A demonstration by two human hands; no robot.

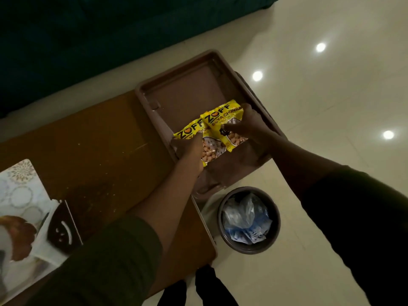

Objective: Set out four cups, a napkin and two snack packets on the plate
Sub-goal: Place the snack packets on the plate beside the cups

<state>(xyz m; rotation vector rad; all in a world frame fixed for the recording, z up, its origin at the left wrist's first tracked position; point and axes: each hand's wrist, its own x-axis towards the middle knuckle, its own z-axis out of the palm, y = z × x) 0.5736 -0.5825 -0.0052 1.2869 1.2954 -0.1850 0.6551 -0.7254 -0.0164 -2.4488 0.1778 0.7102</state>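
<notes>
A brown rectangular plate (189, 91), shaped like a tray, lies at the far right end of the wooden table (95, 138), overhanging its edge. Two yellow snack packets lie side by side on its near half. My left hand (187, 149) grips the left packet (189, 131) at its lower edge. The fingers of my right hand (247, 127) pinch the right packet (223, 120) on its right side. Beige chunks show through both packets' clear windows. No cups or napkin are in view.
A round brown bin (249, 219) holding crumpled plastic stands on the pale tiled floor (320, 107) just right of the table. A patterned mat (19, 186) and a dark holder (61, 228) sit at the table's near left. A dark sofa (88, 40) runs behind.
</notes>
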